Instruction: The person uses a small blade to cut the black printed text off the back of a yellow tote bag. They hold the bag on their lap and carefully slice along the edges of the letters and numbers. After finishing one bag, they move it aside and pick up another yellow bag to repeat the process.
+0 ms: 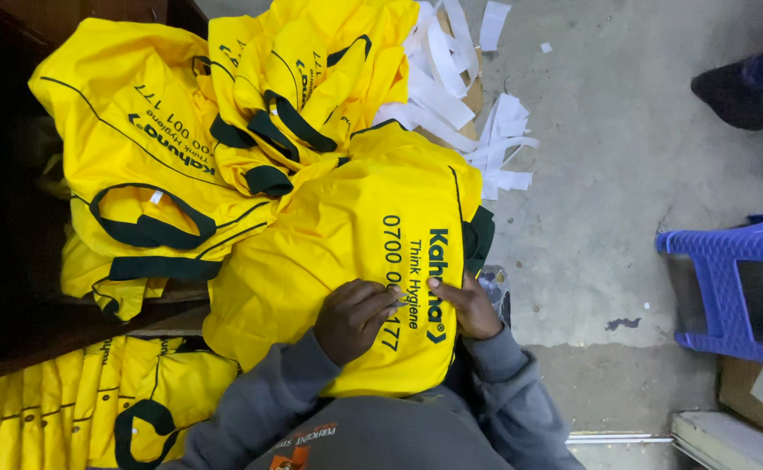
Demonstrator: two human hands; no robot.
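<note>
- On the person's lap, between both forearms, lies a yellow garment (pixel 346 235) with dark green trim and dark printed lettering across its upper face; it touches the heap of like garments (pixel 181 130) further from the body.
- Over the print, the left hand (pixel 353 318) rests knuckles up with its fingers curled loosely and the tips on the cloth; whether any fabric is pinched beneath them I cannot tell.
- At the near edge of the same piece, the right hand (pixel 468 306) lies flat, fingers mostly straight and pressed down, gripping nothing that shows.
- The cloth looks thin, light and limp, with a slight sheen that suggests it slides readily over itself and off the knee.
- Best hold, I judge, is along the bound green edges or the collar band, where the fabric is doubled and firmer; the open middle would only bunch.
- Beside the heap lie white paper strips (pixel 468 96) on the concrete floor (pixel 608 174), with a blue plastic stool (pixel 729 278) well apart to the side.
</note>
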